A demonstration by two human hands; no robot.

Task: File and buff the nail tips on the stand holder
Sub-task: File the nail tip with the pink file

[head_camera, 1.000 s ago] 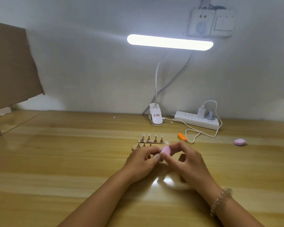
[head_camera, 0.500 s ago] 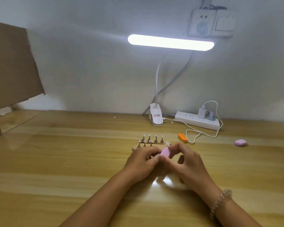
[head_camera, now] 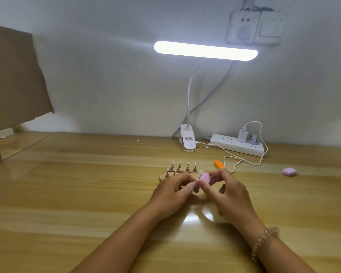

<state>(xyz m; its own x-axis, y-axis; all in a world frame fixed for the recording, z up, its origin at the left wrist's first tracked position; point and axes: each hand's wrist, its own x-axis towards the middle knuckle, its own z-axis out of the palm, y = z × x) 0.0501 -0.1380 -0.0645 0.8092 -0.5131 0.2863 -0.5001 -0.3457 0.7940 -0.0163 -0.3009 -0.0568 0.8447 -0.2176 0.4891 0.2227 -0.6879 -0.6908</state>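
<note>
Low in the frame, two forearms reach up to centre; the right wrist wears one bead bracelet [head_camera: 265, 243]. The right hand [head_camera: 227, 192] pinches one pink buffer block [head_camera: 264, 178], its long axis slanting from lower left to upper right. The left hand [head_camera: 170, 192] has fingertips pressed together on something too small to tell. Just behind them, partly hidden, the wooden stand holder [head_camera: 163, 176] runs left-right with about seven upright nail tips [head_camera: 187, 166]. Farther right lie one orange file [head_camera: 219, 164], a second pink block [head_camera: 289, 171]; beyond, one power strip [head_camera: 237, 144], one clip lamp [head_camera: 206, 50].
</note>
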